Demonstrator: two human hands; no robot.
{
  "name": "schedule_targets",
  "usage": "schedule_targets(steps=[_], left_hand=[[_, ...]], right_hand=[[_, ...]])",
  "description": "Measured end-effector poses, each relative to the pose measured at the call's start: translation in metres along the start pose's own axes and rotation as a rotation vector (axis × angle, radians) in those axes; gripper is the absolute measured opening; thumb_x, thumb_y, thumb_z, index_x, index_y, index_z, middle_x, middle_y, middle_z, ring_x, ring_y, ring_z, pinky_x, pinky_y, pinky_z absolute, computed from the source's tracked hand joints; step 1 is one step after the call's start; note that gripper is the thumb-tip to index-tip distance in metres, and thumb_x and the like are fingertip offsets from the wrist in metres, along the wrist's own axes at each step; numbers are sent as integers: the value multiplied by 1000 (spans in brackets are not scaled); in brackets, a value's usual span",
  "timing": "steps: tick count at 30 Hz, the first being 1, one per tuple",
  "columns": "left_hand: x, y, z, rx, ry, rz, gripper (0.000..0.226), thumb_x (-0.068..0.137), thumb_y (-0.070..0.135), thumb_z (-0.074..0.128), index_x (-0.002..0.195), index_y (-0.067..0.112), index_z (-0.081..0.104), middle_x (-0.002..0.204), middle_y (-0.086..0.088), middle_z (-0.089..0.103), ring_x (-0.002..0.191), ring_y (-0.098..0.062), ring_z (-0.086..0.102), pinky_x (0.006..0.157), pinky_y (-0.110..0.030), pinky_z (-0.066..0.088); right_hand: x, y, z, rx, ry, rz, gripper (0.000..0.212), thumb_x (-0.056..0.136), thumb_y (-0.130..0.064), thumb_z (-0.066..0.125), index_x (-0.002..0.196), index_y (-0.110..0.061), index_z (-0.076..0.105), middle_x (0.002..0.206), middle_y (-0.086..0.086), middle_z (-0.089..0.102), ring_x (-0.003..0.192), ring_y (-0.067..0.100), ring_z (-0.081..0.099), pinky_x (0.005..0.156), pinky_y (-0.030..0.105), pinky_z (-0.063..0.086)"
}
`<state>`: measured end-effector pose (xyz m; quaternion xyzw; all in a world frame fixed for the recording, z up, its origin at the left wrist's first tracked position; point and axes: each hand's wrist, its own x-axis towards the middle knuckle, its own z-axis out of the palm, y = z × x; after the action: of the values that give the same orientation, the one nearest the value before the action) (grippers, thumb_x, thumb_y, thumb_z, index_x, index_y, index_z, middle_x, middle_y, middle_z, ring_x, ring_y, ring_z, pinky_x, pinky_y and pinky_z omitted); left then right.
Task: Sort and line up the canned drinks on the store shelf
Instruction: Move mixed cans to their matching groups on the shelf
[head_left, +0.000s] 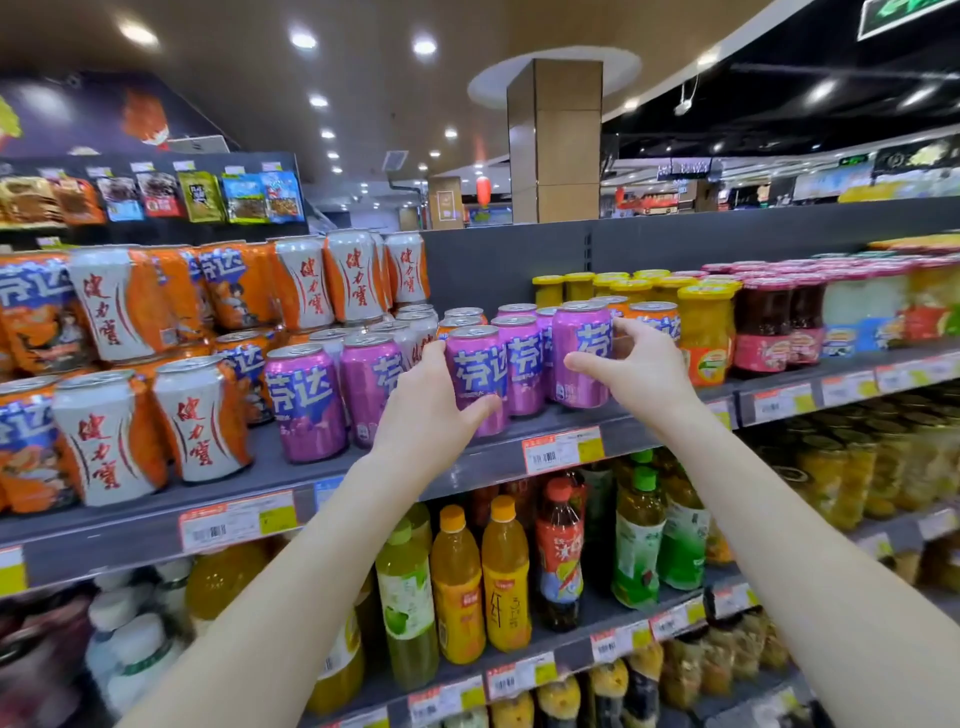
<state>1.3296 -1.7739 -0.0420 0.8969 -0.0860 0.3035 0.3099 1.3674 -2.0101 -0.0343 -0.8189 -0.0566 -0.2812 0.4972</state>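
Note:
Several purple Fanta cans stand in a row on the grey shelf (291, 480). My left hand (431, 410) is wrapped around one purple can (475, 364) near the shelf's front edge. My right hand (636, 371) holds another purple can (582, 353) further right, thumb in front, fingers behind. Between them stands a third purple can (522, 364). More purple cans (306, 402) sit to the left. Orange Fanta cans (652, 317) stand behind the right hand. White-and-orange cans (200, 418) and orange Fanta cans (26, 447) fill the shelf's left part, stacked two high.
Jars of canned fruit (704, 338) stand immediately right of the cans on the same shelf. Price tags (563, 449) line the shelf edge. Bottled juices and teas (457, 582) fill the shelf below. Snack packets (202, 197) hang above left.

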Motion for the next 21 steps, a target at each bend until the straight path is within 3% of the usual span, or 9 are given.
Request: schedule_targets(steps=[4,6,10,14,18,21], left_hand=[[-2,7,6,-82,45,-22,76,80,43,84,141,17,46,122,3,69,112,-16,65,92,-30,51],[-3,8,11,-116,64,-11,80,77,46,85,142,19,46,121,6,70,110,-13,67,95,-33,55],[0,11,21,-138,74,-17,84,77,47,85,145,21,45,123,6,70,107,-10,68,95,-35,57],[4,17,33,-176,69,-6,79,78,45,85,144,24,46,117,7,72,102,-9,70,91,-37,59],[9,25,49,-179,74,10,74,83,41,82,145,23,46,121,4,72,106,-13,70,90,-36,59],[12,27,57,-182,84,5,75,83,41,82,145,23,45,122,4,71,106,-11,70,89,-36,60]], right_hand=[[3,4,5,9,-29,0,68,80,-39,84,139,-18,59,123,-3,68,108,12,63,90,36,57],[4,6,9,-1,-26,6,65,83,-35,83,140,-16,57,121,-2,67,105,10,59,87,33,54],[6,10,18,-19,7,-1,67,84,-38,82,141,-15,56,127,0,68,115,16,62,97,40,54],[6,10,26,-41,35,-16,67,86,-35,81,140,-12,51,120,-1,66,107,13,61,88,27,46],[1,12,36,-86,68,-58,65,89,-35,76,142,-11,46,129,6,64,118,23,62,96,39,54],[-2,17,34,-138,48,-80,62,95,-26,68,150,-13,42,136,6,61,125,23,59,98,37,52]])
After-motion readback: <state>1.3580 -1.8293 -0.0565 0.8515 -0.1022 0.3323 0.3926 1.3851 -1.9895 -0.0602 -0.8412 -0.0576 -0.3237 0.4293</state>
